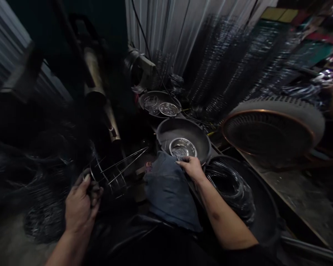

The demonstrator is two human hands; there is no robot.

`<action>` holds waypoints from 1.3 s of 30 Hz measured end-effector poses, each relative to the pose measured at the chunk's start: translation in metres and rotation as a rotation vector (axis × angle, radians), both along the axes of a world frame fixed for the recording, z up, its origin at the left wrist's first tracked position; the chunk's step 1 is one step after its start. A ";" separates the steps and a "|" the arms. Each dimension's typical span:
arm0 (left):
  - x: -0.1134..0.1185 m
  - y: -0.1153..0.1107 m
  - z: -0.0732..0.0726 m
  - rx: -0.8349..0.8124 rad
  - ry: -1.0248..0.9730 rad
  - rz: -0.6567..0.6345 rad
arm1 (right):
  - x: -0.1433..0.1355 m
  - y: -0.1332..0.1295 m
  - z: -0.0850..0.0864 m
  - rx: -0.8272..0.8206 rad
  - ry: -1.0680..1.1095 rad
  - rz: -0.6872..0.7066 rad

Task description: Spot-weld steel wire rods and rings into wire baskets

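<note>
In the head view my left hand [81,201] is closed around one end of a frame of bent thin wire [117,173], with curved pieces and two long wires that meet in a point. My right hand [192,168] is at the near rim of a small shiny metal bowl [192,145], its thumb and fingers pinched together. Whatever sits in that pinch is too small or too dark to make out. Small wire pieces [180,152] lie in the bowl, which stands inside a wide dark basin [180,127]. A grey-blue cloth [168,192] hangs just below my right hand.
Behind stands another basin [170,96] with a small metal dish [168,109] and wire pieces. A coil of dark wire [233,188] lies at the right. Beyond it is a round fan [272,127]. Stacked wire racks [219,62] lean on the corrugated wall [172,22]. Machine parts [96,74] rise at left.
</note>
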State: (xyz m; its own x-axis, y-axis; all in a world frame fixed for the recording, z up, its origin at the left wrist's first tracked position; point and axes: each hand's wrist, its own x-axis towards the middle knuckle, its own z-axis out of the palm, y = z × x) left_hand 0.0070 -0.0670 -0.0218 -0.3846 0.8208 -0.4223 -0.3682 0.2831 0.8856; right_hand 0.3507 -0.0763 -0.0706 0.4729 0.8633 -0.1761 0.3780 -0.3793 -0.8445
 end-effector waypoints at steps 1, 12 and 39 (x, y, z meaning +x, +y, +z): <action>-0.001 0.003 0.002 0.025 -0.011 0.013 | -0.018 0.007 0.009 -0.010 0.156 0.020; -0.014 0.004 -0.002 0.088 -0.083 0.059 | -0.176 0.052 0.048 -0.062 1.265 0.216; -0.009 -0.001 -0.003 0.088 -0.130 0.028 | -0.153 0.052 0.047 -0.060 1.046 0.262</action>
State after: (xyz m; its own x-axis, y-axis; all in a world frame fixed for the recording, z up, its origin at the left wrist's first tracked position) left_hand -0.0021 -0.0680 -0.0251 -0.3546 0.8467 -0.3967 -0.4882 0.1942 0.8508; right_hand 0.1973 -0.0244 -0.0233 -0.1346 0.8924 -0.4308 -0.4447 -0.4429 -0.7785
